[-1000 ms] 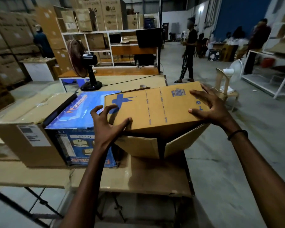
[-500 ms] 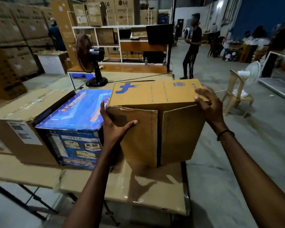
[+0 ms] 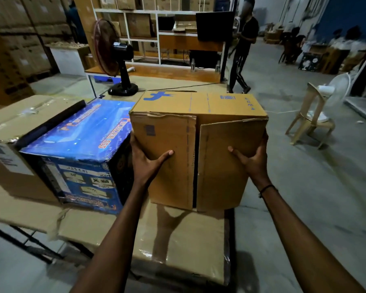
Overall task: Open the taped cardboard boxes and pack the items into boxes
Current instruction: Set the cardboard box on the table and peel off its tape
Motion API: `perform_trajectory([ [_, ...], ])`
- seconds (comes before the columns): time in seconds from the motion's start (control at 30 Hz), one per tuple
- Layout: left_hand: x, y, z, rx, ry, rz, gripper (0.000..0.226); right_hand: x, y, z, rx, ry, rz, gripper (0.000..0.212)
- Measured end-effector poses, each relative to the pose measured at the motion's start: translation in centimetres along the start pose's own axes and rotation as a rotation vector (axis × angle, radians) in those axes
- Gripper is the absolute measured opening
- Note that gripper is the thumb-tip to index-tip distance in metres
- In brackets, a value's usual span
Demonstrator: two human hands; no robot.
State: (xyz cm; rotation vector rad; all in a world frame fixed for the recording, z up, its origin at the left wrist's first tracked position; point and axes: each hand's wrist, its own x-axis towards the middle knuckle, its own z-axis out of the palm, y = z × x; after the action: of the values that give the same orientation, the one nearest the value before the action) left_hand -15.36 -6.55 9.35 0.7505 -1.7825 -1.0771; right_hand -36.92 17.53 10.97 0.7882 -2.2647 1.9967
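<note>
A brown cardboard box [image 3: 199, 115] with blue print on its top face stands on its side on the cardboard-covered table [image 3: 178, 246]. Its two flaps face me, nearly closed, with a dark gap between them. My left hand [image 3: 146, 163] grips the box's left edge, thumb pressed on the left flap. My right hand [image 3: 251, 159] clasps the right edge, thumb on the right flap. A blue printed box [image 3: 78, 149] sits against the brown box's left side.
A large plain carton [image 3: 13, 144] lies left of the blue box. A black table fan [image 3: 116, 60] stands behind. Shelves with boxes [image 3: 156, 28] fill the back. A person [image 3: 243, 47] walks beyond the table. A plastic chair with a white fan [image 3: 315, 115] stands at right.
The brown box has been tipped from tilted to standing on its side, flaps swung toward me. Both hands slid from the top face down to the flap edges.
</note>
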Motion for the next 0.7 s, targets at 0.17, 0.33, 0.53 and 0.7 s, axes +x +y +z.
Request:
perform_trajectory([
  [0.17,-1.2,-2.4,0.9,0.031,0.002,-0.020,0.137,-4.1,4.3,1.8,-0.149,0.058,0.107,0.128],
  [0.33,0.1,-1.2,1.0,0.088,0.012,0.008,0.138,-4.0,2.7,3.5,-0.217,0.171,0.084,0.121],
  [0.53,1.5,1.4,-0.9,0.356,-0.041,0.151,0.114,-2.7,-2.1,3.4,-0.486,0.214,-0.141,0.091],
  [0.7,0.3,1.4,-3.2,0.456,-0.103,0.137,0.098,-4.6,-3.9,2.6,-0.721,0.137,-0.145,0.073],
])
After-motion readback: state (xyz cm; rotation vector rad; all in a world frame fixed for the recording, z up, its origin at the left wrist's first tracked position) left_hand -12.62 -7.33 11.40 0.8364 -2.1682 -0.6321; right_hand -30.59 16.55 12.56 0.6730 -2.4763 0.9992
